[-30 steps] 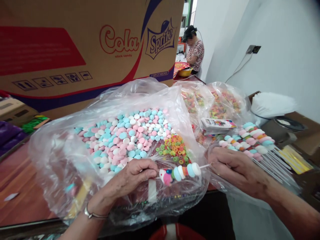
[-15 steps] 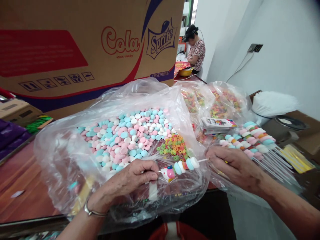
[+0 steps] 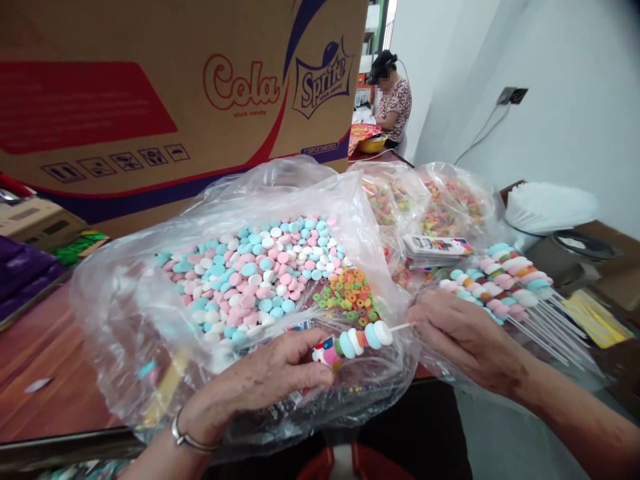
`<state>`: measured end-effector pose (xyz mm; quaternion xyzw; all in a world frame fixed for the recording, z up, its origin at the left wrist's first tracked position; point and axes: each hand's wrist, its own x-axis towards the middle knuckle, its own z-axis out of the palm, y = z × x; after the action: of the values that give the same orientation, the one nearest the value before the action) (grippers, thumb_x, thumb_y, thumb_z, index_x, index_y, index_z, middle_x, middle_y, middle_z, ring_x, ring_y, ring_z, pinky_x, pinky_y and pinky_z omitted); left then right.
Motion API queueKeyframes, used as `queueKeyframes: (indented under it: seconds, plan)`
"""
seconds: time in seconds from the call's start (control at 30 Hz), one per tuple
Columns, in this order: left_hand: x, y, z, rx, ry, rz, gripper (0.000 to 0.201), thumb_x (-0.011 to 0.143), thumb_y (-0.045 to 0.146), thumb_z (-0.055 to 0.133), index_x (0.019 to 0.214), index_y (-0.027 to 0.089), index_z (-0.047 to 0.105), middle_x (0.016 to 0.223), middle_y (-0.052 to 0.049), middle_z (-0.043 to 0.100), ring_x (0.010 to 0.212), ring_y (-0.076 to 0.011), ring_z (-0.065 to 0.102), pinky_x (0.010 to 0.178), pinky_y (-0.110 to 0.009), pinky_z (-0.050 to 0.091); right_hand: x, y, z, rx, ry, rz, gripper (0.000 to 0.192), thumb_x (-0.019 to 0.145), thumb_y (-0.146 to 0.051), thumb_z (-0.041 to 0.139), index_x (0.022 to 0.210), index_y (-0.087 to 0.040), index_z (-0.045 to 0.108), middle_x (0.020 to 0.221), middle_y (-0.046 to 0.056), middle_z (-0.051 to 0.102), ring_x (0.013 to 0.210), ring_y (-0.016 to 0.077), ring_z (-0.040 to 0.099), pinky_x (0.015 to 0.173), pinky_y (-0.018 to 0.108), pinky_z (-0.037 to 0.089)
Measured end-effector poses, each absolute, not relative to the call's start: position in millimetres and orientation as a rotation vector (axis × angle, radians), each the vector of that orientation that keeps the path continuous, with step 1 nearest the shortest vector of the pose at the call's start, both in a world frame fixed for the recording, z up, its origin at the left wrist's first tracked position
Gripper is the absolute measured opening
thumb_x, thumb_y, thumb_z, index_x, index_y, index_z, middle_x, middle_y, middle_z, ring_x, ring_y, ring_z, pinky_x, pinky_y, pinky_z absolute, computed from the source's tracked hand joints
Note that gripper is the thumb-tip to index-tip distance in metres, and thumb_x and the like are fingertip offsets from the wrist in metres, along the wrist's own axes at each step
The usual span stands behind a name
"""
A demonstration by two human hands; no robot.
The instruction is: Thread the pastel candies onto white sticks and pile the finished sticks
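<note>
My right hand [image 3: 463, 340] pinches the white stick of a candy skewer [image 3: 357, 341] threaded with blue, white, orange and green pieces and a pink-patterned end piece. My left hand [image 3: 265, 383] rests against that end piece at the front of a clear plastic bag [image 3: 145, 320] holding pink, blue and white round candies [image 3: 250, 273] and a patch of small coloured candy rings [image 3: 350, 293]. A metal bracelet sits on my left wrist.
Finished skewers [image 3: 505, 283] lie piled at the right beside flat packets [image 3: 435, 248]. More bags of coloured rings [image 3: 430, 207] stand behind. A big Cola/Sprite cardboard box [image 3: 150, 100] fills the back left. Another person [image 3: 393, 100] sits far off.
My left hand has slid forward and opened flatter under the skewer's end piece. The skewer has dropped slightly and shifted left, with my right hand following.
</note>
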<state>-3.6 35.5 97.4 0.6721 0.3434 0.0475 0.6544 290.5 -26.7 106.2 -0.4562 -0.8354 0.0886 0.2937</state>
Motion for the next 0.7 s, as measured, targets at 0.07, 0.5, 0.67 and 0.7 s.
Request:
queueKeyframes:
  seconds: [0.07,0.5,0.67,0.7]
  plan:
    - [0.0,32.3,96.1,1.435,0.750,0.072,0.011,0.084,0.029,0.064,0.089,0.020,0.066,0.070,0.001,0.062,0.062,-0.0145,0.054,0.057,-0.022,0.041,292.7,-25.6,108.5,-1.117,-2.284,0.194,0.018,0.096,-0.016,0.042,0.091,-0.020,0.059,0.081,0.004,0.062,0.078,0.0175,0.054,0.076,0.032,0.042]
    - [25.1,13.9,63.9,0.999,0.548,-0.137,0.029,0.068,0.034,0.080,0.081,0.016,0.061,0.062,0.002,0.067,0.036,-0.0054,0.050,0.033,-0.014,0.037,299.6,-7.1,109.3,-0.874,-2.573,0.169,0.017,0.098,-0.017,0.042,0.094,-0.017,0.059,0.079,0.004,0.057,0.078,0.0179,0.047,0.077,0.033,0.038]
    - [16.8,16.8,60.0,0.967,0.521,-0.114,0.030,0.064,0.032,0.085,0.076,0.013,0.064,0.063,-0.001,0.068,0.038,-0.0059,0.053,0.033,-0.013,0.039,302.2,1.6,112.2,-0.794,-2.602,0.151,0.013,0.096,-0.015,0.046,0.100,-0.016,0.058,0.080,0.004,0.058,0.078,0.0176,0.046,0.080,0.035,0.038]
    - [16.1,17.0,59.3,0.957,0.515,-0.092,0.032,0.063,0.032,0.085,0.077,0.013,0.064,0.063,-0.001,0.068,0.040,-0.0068,0.055,0.034,-0.014,0.041,301.4,2.2,111.1,-0.792,-2.592,0.144,0.013,0.096,-0.014,0.046,0.100,-0.015,0.058,0.080,0.004,0.058,0.077,0.0174,0.046,0.079,0.034,0.038]
